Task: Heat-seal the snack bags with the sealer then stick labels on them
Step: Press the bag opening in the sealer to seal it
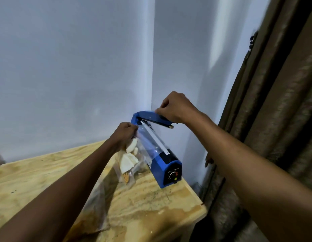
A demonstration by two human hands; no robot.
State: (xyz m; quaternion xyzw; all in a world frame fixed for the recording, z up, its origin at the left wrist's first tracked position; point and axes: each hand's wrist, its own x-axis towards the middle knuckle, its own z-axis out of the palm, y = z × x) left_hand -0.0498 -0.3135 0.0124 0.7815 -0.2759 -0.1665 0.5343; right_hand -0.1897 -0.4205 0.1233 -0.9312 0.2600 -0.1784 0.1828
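A blue heat sealer (pixel 166 164) stands on the right side of a wooden table (pixel 151 206), its dial end toward me. Its lid arm (pixel 148 117) is raised, and my right hand (pixel 176 109) is closed on the arm's handle end. My left hand (pixel 124 135) pinches the top edge of a clear snack bag (pixel 129 163) holding pale chips. The bag's open mouth lies across the sealer's white sealing strip (pixel 156 139), and the rest of the bag hangs down onto the table to the left of the sealer.
More clear plastic (pixel 97 212) lies on the table under my left forearm. A white wall corner stands right behind the sealer. A brown curtain (pixel 274 102) hangs at the right. The table's right edge runs close beside the sealer.
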